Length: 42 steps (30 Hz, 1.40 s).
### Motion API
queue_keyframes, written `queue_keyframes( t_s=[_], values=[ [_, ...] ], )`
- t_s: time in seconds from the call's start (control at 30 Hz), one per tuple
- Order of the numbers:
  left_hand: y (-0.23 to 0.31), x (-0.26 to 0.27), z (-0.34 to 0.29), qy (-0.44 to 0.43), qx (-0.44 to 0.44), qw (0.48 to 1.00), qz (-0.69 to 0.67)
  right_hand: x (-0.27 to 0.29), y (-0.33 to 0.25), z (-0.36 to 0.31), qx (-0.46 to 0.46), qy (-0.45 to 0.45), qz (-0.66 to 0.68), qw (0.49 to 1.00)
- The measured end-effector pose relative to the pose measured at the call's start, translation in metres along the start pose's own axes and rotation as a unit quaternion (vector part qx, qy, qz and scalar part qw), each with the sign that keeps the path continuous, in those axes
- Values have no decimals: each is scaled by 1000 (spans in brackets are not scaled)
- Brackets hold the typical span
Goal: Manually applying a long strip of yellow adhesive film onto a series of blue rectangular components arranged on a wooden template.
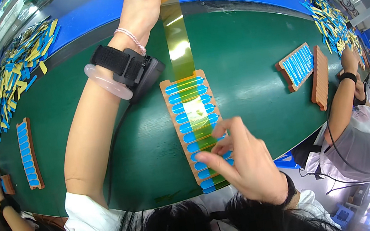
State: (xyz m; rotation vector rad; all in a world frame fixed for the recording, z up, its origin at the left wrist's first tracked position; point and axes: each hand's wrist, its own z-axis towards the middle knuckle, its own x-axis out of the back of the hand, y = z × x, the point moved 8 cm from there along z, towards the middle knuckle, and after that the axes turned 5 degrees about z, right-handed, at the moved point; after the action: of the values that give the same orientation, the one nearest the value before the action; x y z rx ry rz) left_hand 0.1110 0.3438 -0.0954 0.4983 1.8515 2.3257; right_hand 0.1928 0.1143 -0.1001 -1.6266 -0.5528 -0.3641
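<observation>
At the far edge of the green table my left hand (142, 11) pinches a strip of clear amber tape (177, 37) between thumb and fingers. The tape runs back toward me and lies along a brown slotted tray (178, 133) at the middle. Rounded blue strips (176, 99) sit in a row of slots across this tray, partly covered by the shiny tape. My right hand (248, 166) hovers over the tray's near right side, thumb and forefinger apart, with nothing visible between them. Whether its fingertips touch the tape I cannot tell.
Heaps of blue and yellow strips lie at the left (18, 69) and right (329, 20). A filled tray (28, 155) is at the left; another filled tray (298, 67) and a brown tray (319, 77) are at the right. Co-workers sit on both sides. A dark cable (112, 151) hangs by my left arm.
</observation>
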Motion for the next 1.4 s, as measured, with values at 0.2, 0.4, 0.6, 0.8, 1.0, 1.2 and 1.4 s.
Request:
queue_keyframes(
  t_s=[0.2,0.4,0.6,0.8,1.0,1.2,1.4],
  values=[
    [1,1,-10,1,-11,1000,-12,3,-8,37,14,20,-33,999],
    [-5,0,-17,4,-4,1000,-5,2,-21,72,89,51,-87,991],
    [-11,-1,-14,1,-31,999,20,6,-44,93,218,77,-132,964],
    [-16,-1,-7,-17,22,1000,-10,35,-22,97,186,149,21,971],
    [46,3,3,-78,-45,987,-134,24,11,104,14,-101,233,967],
    [84,29,0,-31,-72,978,191,36,-11,87,-49,-167,421,890],
    [78,11,-66,-110,-222,571,783,77,-34,73,1,-199,444,874]
  ],
)
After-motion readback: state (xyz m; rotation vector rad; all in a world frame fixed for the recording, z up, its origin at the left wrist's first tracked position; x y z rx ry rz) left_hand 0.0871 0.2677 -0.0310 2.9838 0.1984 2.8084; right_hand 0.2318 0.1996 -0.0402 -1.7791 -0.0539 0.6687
